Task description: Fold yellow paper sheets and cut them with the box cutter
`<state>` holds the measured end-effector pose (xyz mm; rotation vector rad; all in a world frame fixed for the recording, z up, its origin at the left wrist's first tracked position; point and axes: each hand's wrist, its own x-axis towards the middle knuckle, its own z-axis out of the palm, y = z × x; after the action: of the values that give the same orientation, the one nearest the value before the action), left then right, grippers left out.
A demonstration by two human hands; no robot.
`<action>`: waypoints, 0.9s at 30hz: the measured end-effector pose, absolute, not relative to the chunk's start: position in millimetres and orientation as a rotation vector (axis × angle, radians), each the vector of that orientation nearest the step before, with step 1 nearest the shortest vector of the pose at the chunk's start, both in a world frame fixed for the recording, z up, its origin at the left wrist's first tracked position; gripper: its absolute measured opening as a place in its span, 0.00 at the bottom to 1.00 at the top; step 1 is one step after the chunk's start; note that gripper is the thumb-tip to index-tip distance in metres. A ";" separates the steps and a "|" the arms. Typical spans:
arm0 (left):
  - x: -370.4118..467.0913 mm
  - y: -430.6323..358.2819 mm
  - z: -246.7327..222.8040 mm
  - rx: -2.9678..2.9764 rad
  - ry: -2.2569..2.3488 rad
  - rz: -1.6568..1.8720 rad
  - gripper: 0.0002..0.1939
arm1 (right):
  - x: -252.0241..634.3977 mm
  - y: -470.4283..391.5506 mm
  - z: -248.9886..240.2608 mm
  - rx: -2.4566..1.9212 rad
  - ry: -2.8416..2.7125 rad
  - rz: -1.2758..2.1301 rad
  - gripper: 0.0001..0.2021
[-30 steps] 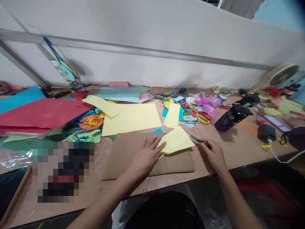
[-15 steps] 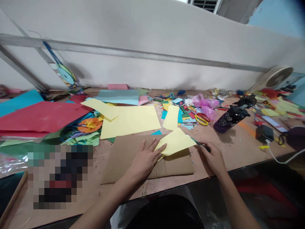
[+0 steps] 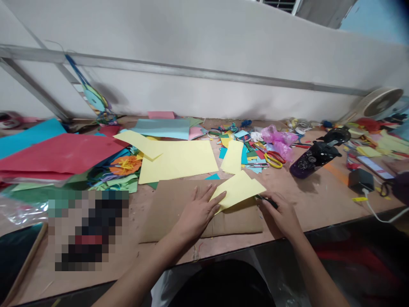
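My left hand (image 3: 201, 207) lies flat with fingers spread, pressing a yellow paper piece (image 3: 240, 191) against the brown cardboard (image 3: 172, 204). My right hand (image 3: 281, 213) is closed around a slim dark tool, apparently a craft knife (image 3: 268, 200). Its tip is by the lower right edge of the yellow paper, and the blade is too small to make out. Just behind, a larger yellow sheet (image 3: 182, 160) and a narrow yellow piece (image 3: 232, 157) lie on the table.
Scissors with yellow and red handles (image 3: 273, 159) lie among paper scraps. A dark tumbler (image 3: 308, 162) stands to the right, near a black adapter (image 3: 361, 181) and a phone (image 3: 376, 167). Red sheets (image 3: 60, 153) are piled at left, beside an orange paper flower (image 3: 125, 165).
My right hand has drawn the tool a little toward me and left, along the paper's edge. My left hand stays on the yellow paper. The view has shifted slightly.
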<state>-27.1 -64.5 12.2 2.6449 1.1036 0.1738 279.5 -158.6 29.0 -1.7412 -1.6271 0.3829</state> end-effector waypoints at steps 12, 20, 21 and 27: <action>-24.3 -66.8 21.0 2.603 1.100 0.124 0.26 | 236.2 -158.0 36.7 -1.620 -1.922 0.600 0.13; -25.3 -65.3 17.6 2.583 1.094 0.156 0.25 | 235.1 -159.2 32.9 -1.577 -1.966 0.681 0.13; -25.1 -65.5 19.0 2.580 1.092 0.138 0.26 | 234.9 -159.3 32.7 -1.578 -1.966 0.700 0.13; -25.2 -66.0 25.1 2.578 1.095 0.107 0.26 | 231.6 -159.6 31.1 -1.577 -1.987 0.704 0.14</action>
<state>-25.2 -66.0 25.1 2.5784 1.0950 0.1067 231.6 -159.6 31.1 -1.5766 -1.9870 0.7041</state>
